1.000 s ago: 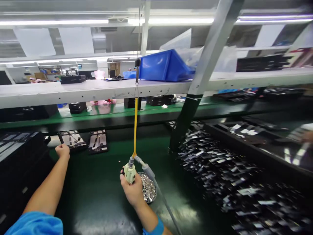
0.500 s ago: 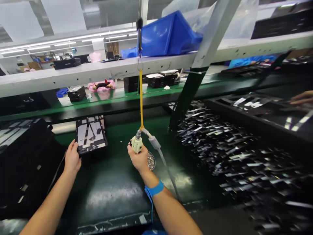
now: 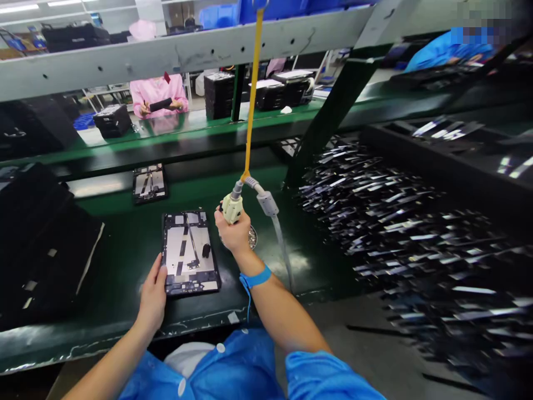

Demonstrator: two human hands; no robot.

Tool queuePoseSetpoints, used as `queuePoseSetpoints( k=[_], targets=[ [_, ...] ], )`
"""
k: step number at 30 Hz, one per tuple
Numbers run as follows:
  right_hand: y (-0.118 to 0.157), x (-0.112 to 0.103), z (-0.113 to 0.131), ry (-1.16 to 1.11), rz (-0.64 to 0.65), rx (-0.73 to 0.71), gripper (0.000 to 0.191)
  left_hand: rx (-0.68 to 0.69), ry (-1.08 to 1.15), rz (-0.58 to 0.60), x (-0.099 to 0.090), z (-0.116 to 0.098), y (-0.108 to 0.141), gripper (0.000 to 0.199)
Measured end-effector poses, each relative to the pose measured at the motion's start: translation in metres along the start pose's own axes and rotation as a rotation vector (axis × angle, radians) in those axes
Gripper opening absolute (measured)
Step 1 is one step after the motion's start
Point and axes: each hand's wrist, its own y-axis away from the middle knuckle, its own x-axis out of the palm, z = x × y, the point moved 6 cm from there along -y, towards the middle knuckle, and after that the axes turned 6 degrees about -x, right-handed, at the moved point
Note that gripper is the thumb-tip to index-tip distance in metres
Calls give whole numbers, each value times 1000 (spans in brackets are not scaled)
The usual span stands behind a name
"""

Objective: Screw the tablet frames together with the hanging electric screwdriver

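Gripping an opened flat device (image 3: 190, 253) by its left edge, left of centre in the head view: left hand (image 3: 154, 297). Right hand (image 3: 235, 232), mid-frame, closed round a pale corded tool (image 3: 232, 209) hung from a yellow strap (image 3: 252, 94). Bowl (image 3: 256, 239) of small metal parts (image 3: 252, 238) just beside, partly hidden. Second device (image 3: 150, 184), upper left of centre. Black strips (image 3: 395, 222) massed at right.

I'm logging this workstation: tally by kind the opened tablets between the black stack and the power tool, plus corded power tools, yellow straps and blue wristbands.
Opened tablets: 2
Corded power tool: 1
Yellow strap: 1
Blue wristband: 1
Total: 5
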Motion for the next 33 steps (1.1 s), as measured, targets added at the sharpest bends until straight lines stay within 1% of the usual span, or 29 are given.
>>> queuePoseSetpoints(
  k=[2,3,5,6,8,10,11,12,14,16,17,19,22,24,26,29,31,33],
  targets=[
    [1,0,2,-5,-1,-14,25,160,-286,25,-7,-10,-1,52],
    [1,0,2,-4,-2,-19,25,263,-415,34,-9,-20,-1,52],
    [2,1,4,-2,-3,-26,25,521,-622,73,-7,-47,3,45],
    [2,1,5,-1,-2,-30,24,646,-700,118,-1,-61,6,40],
    [3,2,6,-2,0,-43,23,828,-859,289,19,-81,14,32],
    [3,2,7,-2,-2,-61,21,911,-1052,481,45,-93,19,29],
    [3,2,7,1,-5,-67,20,926,-1160,549,57,-97,20,29],
    [3,2,7,4,-9,-70,20,932,-1267,594,69,-100,20,28],
    [3,2,6,9,-14,-71,19,932,-1435,647,86,-106,18,25],
    [3,2,5,9,-15,-70,19,938,-1520,681,95,-111,17,22],
    [3,1,4,6,-16,-71,19,941,-1530,695,96,-113,17,21],
    [3,1,4,-2,-18,-75,19,954,-1487,722,91,-116,21,19],
    [2,0,6,-15,-16,-86,18,994,-1333,757,74,-114,32,23],
    [2,0,7,-23,-11,-95,17,1041,-1242,770,61,-107,41,27],
    [2,0,9,-23,-4,-101,17,1100,-1206,760,52,-98,48,28],
    [2,0,10,-12,-1,-100,17,1174,-1165,728,45,-86,53,28],
    [2,0,10,-14,-5,-100,16,1205,-1104,729,42,-83,52,29],
    [2,0,10,-23,-10,-103,16,1224,-1030,716,40,-86,49,28]
  ],
)
